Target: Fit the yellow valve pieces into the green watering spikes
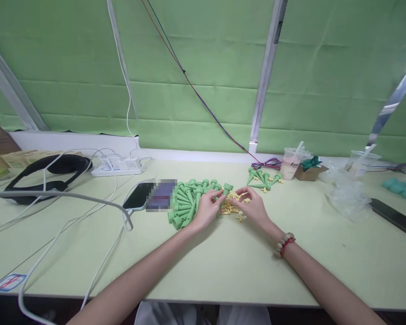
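My left hand (210, 210) is closed on a green plastic spike (228, 187), its wide ribbed cap pointing up and its lower part hidden by the fingers. Beside that hand, to the left, lies a pile of similar green spikes (186, 203). Between my hands spreads a heap of small yellow T-shaped plastic pieces (230, 206). My right hand (253, 207) is at the heap's right edge, fingers bent, with thumb and index finger apart. One loose yellow piece (239, 218) lies just below it. Farther back, several green spikes with yellow pieces fitted (264, 177) lie grouped.
To the left are a phone (138, 197), a power strip (117, 167), a black headband-like device (47, 176) and white cables crossing the table. Drink cups (290, 163), a small cardboard box (309, 173), a clear plastic bag (347, 196) and a dark flat object (395, 217) stand or lie right.
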Demonstrator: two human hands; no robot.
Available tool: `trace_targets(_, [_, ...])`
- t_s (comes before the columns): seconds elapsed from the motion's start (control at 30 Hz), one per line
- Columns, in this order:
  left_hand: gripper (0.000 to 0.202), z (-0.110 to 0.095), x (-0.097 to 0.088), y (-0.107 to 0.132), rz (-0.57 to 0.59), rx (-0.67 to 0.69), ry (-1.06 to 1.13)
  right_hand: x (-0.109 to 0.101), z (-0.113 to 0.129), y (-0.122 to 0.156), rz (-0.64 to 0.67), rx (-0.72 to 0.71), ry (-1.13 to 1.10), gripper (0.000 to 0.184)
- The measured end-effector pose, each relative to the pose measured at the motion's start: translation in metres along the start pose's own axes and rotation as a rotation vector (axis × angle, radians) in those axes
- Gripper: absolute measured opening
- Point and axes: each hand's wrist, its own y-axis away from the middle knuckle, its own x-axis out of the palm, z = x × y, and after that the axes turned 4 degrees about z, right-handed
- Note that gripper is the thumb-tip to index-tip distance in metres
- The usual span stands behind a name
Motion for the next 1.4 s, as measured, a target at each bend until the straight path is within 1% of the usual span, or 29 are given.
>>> trace_targets(0.07, [0.031, 0.003, -0.002, -0.001, -0.005, 0.010, -0.025, 0.002, 0.000, -0.001, 0.124, 0.186, -0.165, 0.045])
trace_targets(0.1, [0.031, 0.003, -0.002, -0.002, -0.003, 0.012, -0.041, 0.003, 0.000, -0.001, 0.191, 0.250, -0.232, 0.046])
trace_targets(0.13, [0.031, 0.003, -0.002, -0.002, -0.003, 0.016, -0.057, 0.004, 0.000, -0.002, 0.239, 0.289, -0.283, 0.045])
trace_targets(0.17, [0.031, 0.003, -0.002, -0.001, -0.002, 0.018, -0.068, 0.004, -0.001, -0.001, 0.259, 0.302, -0.315, 0.044])
trace_targets(0.2, [0.031, 0.002, -0.002, -0.001, 0.000, 0.020, -0.072, 0.004, -0.002, -0.001, 0.249, 0.289, -0.327, 0.042])
trace_targets(0.23, [0.032, 0.002, -0.001, 0.000, 0.006, 0.021, -0.065, 0.005, -0.003, -0.001, 0.219, 0.257, -0.319, 0.040])
trace_targets(0.3, [0.033, 0.001, 0.001, 0.000, 0.030, 0.005, -0.022, 0.004, -0.005, -0.001, 0.150, 0.149, -0.240, 0.034])
trace_targets(0.4, [0.035, 0.000, 0.002, 0.000, 0.055, -0.036, 0.057, 0.000, -0.006, 0.000, 0.065, -0.061, -0.014, 0.022])
trace_targets(0.47, [0.034, -0.002, 0.000, -0.002, 0.046, -0.105, 0.087, -0.005, -0.006, 0.000, 0.034, -0.173, 0.160, 0.015])
trace_targets(0.53, [0.036, -0.005, -0.005, -0.005, 0.012, -0.196, 0.089, -0.010, -0.007, 0.000, 0.017, -0.231, 0.301, 0.013])
trace_targets(0.57, [0.037, -0.006, -0.008, -0.006, -0.016, -0.216, 0.070, -0.013, -0.008, -0.001, 0.005, -0.232, 0.347, 0.013])
trace_targets(0.6, [0.038, -0.008, -0.012, -0.008, -0.048, -0.207, 0.028, -0.014, -0.009, -0.002, -0.006, -0.216, 0.374, 0.014])
trace_targets(0.63, [0.038, -0.010, -0.015, -0.009, -0.085, -0.166, -0.045, -0.016, -0.011, -0.003, -0.011, -0.185, 0.385, 0.016])
trace_targets(0.7, [0.036, -0.012, -0.022, -0.010, -0.156, -0.046, -0.286, -0.015, -0.016, -0.005, -0.002, -0.101, 0.365, 0.022])
trace_targets(0.77, [0.032, -0.014, -0.026, -0.009, -0.191, 0.035, -0.565, -0.012, -0.020, -0.007, 0.053, -0.028, 0.249, 0.029])
trace_targets(0.83, [0.028, -0.015, -0.028, -0.008, -0.184, 0.055, -0.774, -0.008, -0.022, -0.008, 0.135, 0.012, 0.058, 0.034])
trace_targets(0.9, [0.026, -0.013, -0.029, -0.007, -0.150, 0.042, -0.894, -0.005, -0.022, -0.008, 0.208, 0.019, -0.091, 0.040])
trace_targets(0.93, [0.025, -0.011, -0.029, -0.007, -0.133, 0.032, -0.934, -0.004, -0.022, -0.008, 0.228, 0.016, -0.123, 0.042])
trace_targets(1.0, [0.024, -0.008, -0.029, -0.007, -0.108, 0.022, -0.994, -0.005, -0.022, -0.008, 0.219, 0.000, -0.113, 0.040])
trace_targets(1.07, [0.023, -0.006, -0.030, -0.008, -0.096, 0.027, -1.037, -0.008, -0.024, -0.010, 0.165, -0.019, -0.028, 0.033])
trace_targets(1.17, [0.023, -0.004, -0.031, -0.009, -0.082, 0.034, -1.085, -0.017, -0.034, -0.014, 0.036, -0.017, 0.235, 0.028])
trace_targets(1.23, [0.022, -0.003, -0.031, -0.009, -0.069, 0.035, -1.111, -0.024, -0.045, -0.017, -0.033, -0.008, 0.420, 0.032])
trace_targets(1.3, [0.023, -0.004, -0.031, -0.008, -0.064, 0.045, -1.141, -0.031, -0.057, -0.020, -0.069, 0.007, 0.548, 0.039])
trace_targets(1.4, [0.025, -0.005, -0.029, -0.007, -0.099, 0.127, -1.175, -0.039, -0.073, -0.023, -0.086, 0.093, 0.703, 0.055])
